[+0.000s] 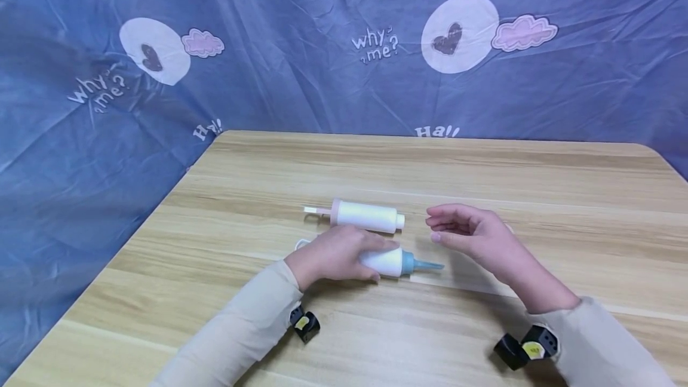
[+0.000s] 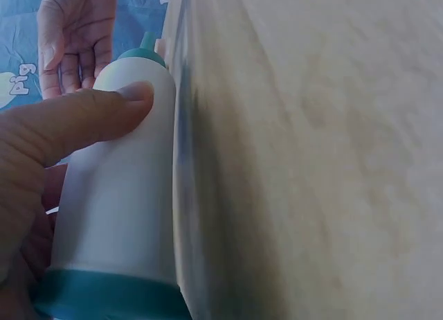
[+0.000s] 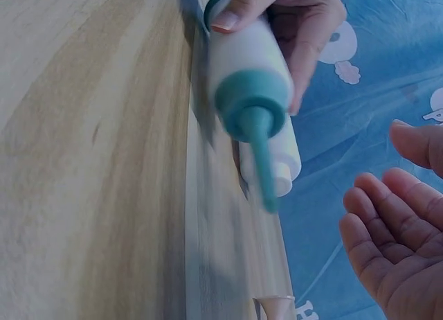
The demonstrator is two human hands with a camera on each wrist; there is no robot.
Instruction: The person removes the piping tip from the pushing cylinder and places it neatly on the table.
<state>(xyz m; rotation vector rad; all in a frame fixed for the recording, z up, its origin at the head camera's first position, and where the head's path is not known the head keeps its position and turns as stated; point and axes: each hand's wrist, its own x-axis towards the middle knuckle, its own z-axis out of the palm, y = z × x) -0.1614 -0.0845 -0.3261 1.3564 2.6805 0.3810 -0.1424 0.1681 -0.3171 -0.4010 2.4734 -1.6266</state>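
My left hand (image 1: 341, 254) grips a white hand pump (image 1: 384, 262) with a teal collar and a thin teal nozzle (image 1: 427, 265) pointing right. In the left wrist view the thumb lies across its white barrel (image 2: 124, 202), and a wide teal band (image 2: 111, 292) circles the near end. My right hand (image 1: 484, 237) is held to the right of the nozzle, apart from it, fingers loosely bent and holding nothing. Just behind the gripped pump lies a second white pump (image 1: 368, 216) with a pink collar and a thin handle towards the left; its right end is a bare white stub.
A small pale pink cone-shaped piece (image 3: 275, 306) shows at the bottom of the right wrist view. Everything rests on a wood-grain table (image 1: 215, 309). A blue printed cloth (image 1: 322, 76) hangs behind the table and at its left.
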